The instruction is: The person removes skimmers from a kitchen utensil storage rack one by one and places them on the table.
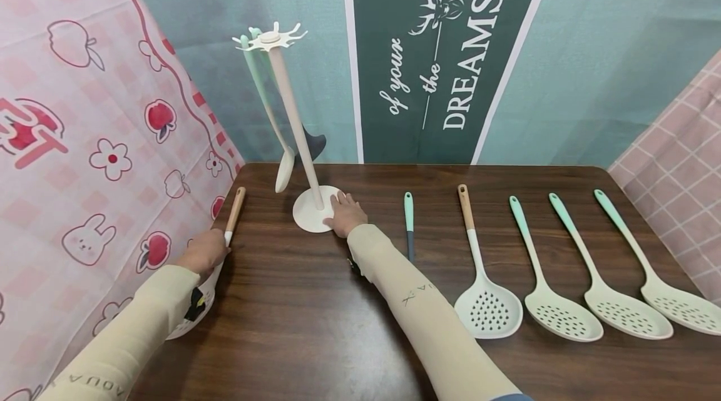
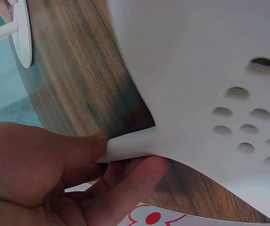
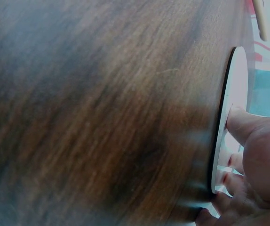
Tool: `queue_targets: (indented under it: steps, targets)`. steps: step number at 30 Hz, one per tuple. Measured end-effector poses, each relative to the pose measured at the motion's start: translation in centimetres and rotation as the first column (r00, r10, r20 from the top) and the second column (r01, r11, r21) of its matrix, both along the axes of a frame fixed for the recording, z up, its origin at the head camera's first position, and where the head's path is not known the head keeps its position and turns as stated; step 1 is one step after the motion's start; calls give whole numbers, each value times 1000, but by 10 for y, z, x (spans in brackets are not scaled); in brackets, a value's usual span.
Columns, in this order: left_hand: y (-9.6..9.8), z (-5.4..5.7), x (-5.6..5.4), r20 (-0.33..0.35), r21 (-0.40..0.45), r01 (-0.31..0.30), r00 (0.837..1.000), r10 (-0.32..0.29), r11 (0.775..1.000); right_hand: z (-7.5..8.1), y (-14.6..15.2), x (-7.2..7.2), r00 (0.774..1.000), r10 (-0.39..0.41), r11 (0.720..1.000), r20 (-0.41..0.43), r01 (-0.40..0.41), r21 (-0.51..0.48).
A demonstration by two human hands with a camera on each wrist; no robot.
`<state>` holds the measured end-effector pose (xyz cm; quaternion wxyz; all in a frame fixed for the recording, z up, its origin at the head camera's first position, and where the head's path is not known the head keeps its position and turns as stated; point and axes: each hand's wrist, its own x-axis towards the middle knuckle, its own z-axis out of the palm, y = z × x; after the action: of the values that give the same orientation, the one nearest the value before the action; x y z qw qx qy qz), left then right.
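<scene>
My left hand (image 1: 204,253) pinches the white neck of a skimmer (image 2: 205,70) between thumb and fingers, right below its perforated head. The skimmer's wooden handle end (image 1: 236,204) points toward the back of the table, and the sleeve covers part of its head in the head view. My right hand (image 1: 345,216) rests with its fingers on the round white base (image 1: 306,212) of a utensil stand. On the stand's hooked top (image 1: 270,39) hang a ladle (image 1: 285,169) with a green handle and a second utensil with a dark head (image 1: 315,143), partly behind the pole.
To the right lie a utensil with a green and grey handle (image 1: 409,219), partly under my right sleeve, a wooden-handled skimmer (image 1: 489,310) and several green-handled skimmers (image 1: 563,316). A pink patterned cloth (image 1: 112,201) borders the table's left side; a teal curtain (image 1: 405,107) hangs behind.
</scene>
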<state>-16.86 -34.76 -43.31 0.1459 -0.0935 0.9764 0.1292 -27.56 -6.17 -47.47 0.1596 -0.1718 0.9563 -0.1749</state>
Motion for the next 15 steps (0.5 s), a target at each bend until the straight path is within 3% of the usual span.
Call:
queue_targets:
  steps: [4,11,15]
  targets:
    - [-2,0,-1,12,22,25,1000,-25,999,-1,0,0,1000,-2,1000,3,2,-5]
    - [-5,3,-3,78,101,0,997,-8,995,-2,-1,-1,1000,-3,1000,4,3,-4]
    - [-4,7,-2,83,95,18,996,-26,995,-2,-1,-1,1000,-6,1000,5,6,-6]
